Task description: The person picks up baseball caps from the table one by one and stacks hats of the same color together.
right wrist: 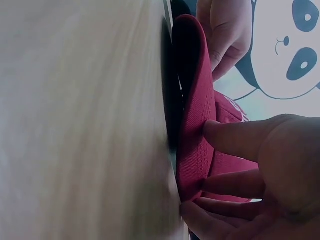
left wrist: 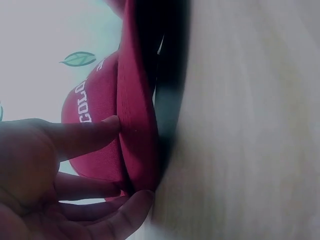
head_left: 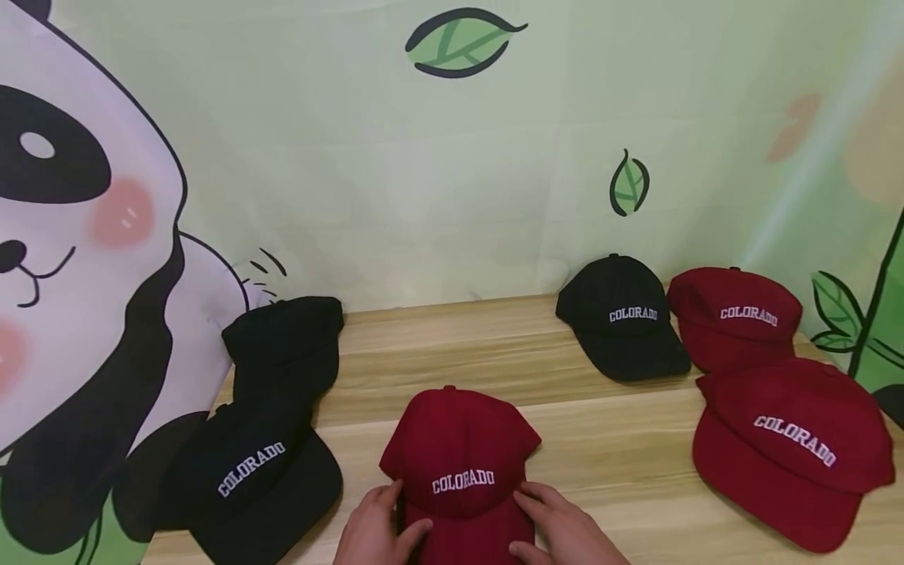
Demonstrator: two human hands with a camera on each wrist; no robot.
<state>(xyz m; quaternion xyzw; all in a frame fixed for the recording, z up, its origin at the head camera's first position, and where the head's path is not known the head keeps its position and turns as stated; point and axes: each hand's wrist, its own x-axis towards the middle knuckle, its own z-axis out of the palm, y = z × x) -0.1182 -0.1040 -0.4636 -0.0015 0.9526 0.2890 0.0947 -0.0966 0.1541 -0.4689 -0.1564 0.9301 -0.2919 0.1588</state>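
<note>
A dark red baseball cap (head_left: pixel 462 439) with white COLORADO lettering lies at the front middle of the wooden table, its brim towards me. My left hand (head_left: pixel 374 530) grips one side of it, thumb on top of the brim and fingers at the edge, as the left wrist view shows up close. On the opposite side my right hand (head_left: pixel 568 526) holds it the same way; its thumb (right wrist: pixel 227 137) presses the brim in the right wrist view. Under the curved brim (right wrist: pixel 195 145) a dark gap shows above the tabletop.
Two black caps overlap on the left, a rear one (head_left: pixel 289 345) and a front one (head_left: pixel 257 479). At the back right sits another black cap (head_left: pixel 614 314), beside a red cap (head_left: pixel 738 314). A second red cap (head_left: pixel 798 447) lies in front. A panda-print backdrop (head_left: pixel 395 173) hangs behind the table (head_left: pixel 621 455).
</note>
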